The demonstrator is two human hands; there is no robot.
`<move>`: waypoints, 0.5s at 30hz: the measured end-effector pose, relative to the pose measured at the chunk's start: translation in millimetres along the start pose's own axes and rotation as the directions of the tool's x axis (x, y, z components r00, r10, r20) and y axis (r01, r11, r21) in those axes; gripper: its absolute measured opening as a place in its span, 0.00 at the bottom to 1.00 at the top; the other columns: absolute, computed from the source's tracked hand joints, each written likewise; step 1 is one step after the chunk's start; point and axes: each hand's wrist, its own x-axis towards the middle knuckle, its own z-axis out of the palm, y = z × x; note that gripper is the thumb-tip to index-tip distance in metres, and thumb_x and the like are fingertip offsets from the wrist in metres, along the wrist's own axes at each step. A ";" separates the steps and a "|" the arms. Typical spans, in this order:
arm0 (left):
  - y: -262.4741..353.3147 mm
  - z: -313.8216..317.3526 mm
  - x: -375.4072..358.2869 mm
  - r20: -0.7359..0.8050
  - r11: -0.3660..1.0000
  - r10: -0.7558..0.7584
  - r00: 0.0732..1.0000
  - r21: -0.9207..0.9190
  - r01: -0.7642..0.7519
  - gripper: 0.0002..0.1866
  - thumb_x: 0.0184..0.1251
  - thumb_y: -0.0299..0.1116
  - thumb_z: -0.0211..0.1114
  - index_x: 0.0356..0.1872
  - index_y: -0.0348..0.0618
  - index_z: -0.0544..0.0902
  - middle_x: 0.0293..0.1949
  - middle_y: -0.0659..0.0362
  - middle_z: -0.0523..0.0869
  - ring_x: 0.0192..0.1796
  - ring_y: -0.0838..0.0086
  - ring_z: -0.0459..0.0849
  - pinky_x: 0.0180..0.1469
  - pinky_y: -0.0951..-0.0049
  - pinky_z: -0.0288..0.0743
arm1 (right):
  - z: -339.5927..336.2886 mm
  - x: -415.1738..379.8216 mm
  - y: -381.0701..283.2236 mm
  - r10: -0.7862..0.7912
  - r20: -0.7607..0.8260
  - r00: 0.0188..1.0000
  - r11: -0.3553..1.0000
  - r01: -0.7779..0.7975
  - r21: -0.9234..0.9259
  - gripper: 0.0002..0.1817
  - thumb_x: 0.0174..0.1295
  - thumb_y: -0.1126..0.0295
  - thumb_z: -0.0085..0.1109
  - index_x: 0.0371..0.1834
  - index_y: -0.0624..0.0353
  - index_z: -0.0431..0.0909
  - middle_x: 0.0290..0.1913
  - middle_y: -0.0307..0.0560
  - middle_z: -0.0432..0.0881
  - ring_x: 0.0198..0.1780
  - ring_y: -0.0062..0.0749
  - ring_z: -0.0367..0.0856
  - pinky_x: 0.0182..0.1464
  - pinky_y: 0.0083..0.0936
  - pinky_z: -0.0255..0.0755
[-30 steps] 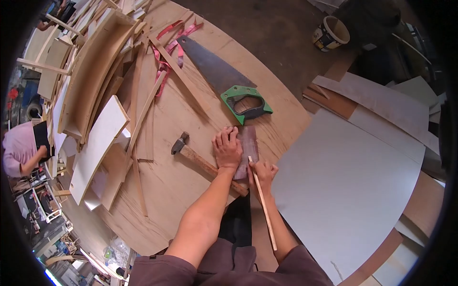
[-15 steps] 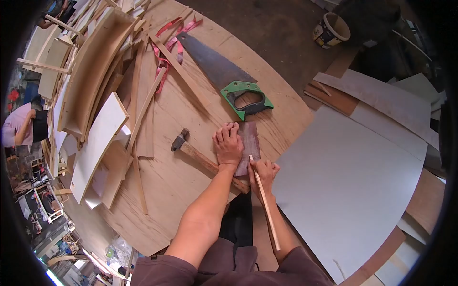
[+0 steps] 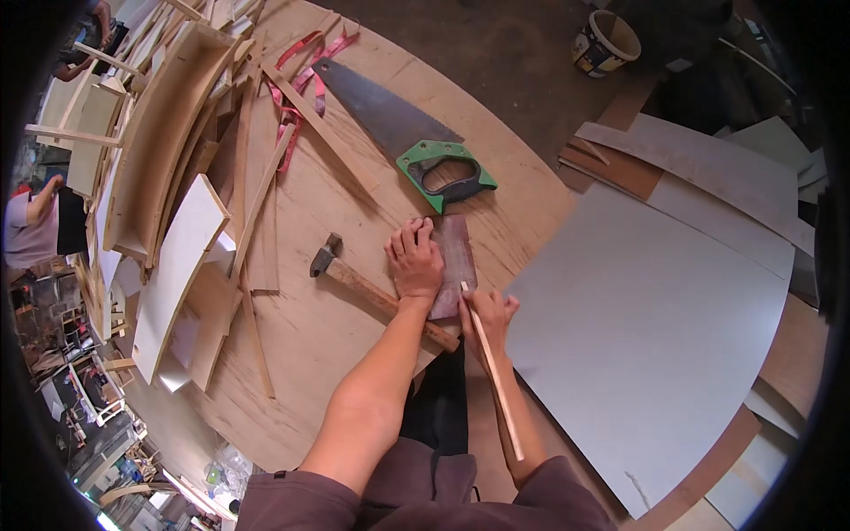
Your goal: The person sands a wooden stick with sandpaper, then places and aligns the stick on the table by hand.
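Observation:
A thin wooden strip (image 3: 494,376) is gripped in my right hand (image 3: 489,320), its fingers closed round it. The strip's upper end rests over a reddish-brown rectangular sheet that looks like sandpaper (image 3: 457,257), and its lower end runs back along my forearm. My left hand (image 3: 416,261) lies on the left edge of the sheet with fingers outstretched, pressing it to the wooden tabletop (image 3: 310,345). Left of that hand is a hammer (image 3: 367,290) with a wooden handle, which passes partly beneath my left wrist. Beyond the sheet lies a handsaw (image 3: 403,133) with a green and black handle.
Curved wooden frames (image 3: 159,150) and loose strips crowd the left side of the table. Red ribbon (image 3: 297,106) lies near the far edge. To the right is a large pale board (image 3: 655,327). A bucket (image 3: 605,44) stands on the floor. Another person (image 3: 35,221) is at far left.
The whole view has shifted slightly, so the items appear a little further left and up. Both hands keep nearly the same places on the sheet and strip.

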 end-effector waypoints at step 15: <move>-1.6 -0.1 -1.2 0.021 1.000 -0.009 1.000 0.012 0.009 0.22 0.60 0.31 0.65 0.59 0.52 0.83 0.58 0.59 0.80 0.65 0.62 0.74 0.70 0.55 0.63 | -1.5 5.1 -2.2 -0.057 0.028 0.998 0.998 0.057 0.032 0.04 0.64 0.67 0.67 0.39 0.50 0.82 0.36 0.38 0.83 0.42 0.36 0.78 0.54 0.40 0.57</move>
